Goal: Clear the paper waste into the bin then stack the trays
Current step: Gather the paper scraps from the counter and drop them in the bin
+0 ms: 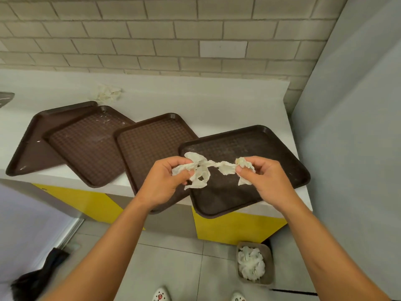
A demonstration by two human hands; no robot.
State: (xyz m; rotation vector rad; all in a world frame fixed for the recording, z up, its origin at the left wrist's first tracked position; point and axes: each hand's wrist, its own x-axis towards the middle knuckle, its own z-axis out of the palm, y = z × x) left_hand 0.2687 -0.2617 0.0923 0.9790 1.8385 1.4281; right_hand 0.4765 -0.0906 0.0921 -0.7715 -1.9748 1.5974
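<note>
Head view, near field: grey tiled floor, two patterned shoe tips at the bottom edge, and a small square grey-brown bin (255,263) standing against the yellow cabinet front (234,229), already holding a heap of crumpled white paper. Above it, both forearms reach forward over the counter edge. Left hand (163,181) has fingers curled round one end of a torn, crumpled white paper napkin (201,171); right hand (261,173) pinches the other end between thumb and fingers. The napkin spans the gap between them, just above the nearest dark brown rectangular plastic tray (282,161), which overhangs the white counter (217,101). Further left: three more brown textured trays (152,144), overlapping one another, some with small white scraps on them. Far field: one more loose wad of crumpled paper (107,93) lying on the counter near the tiled wall. Judgement: paper clearing partly done, stacking not begun. Risks: the napkin looks thin at its middle, so pulling the hands apart could tear it and drop pieces on the floor; the bin is small and well filled, so a careless drop could miss it; the nearest tray's overhang means a knock from a wrist could tip it off the counter.
</note>
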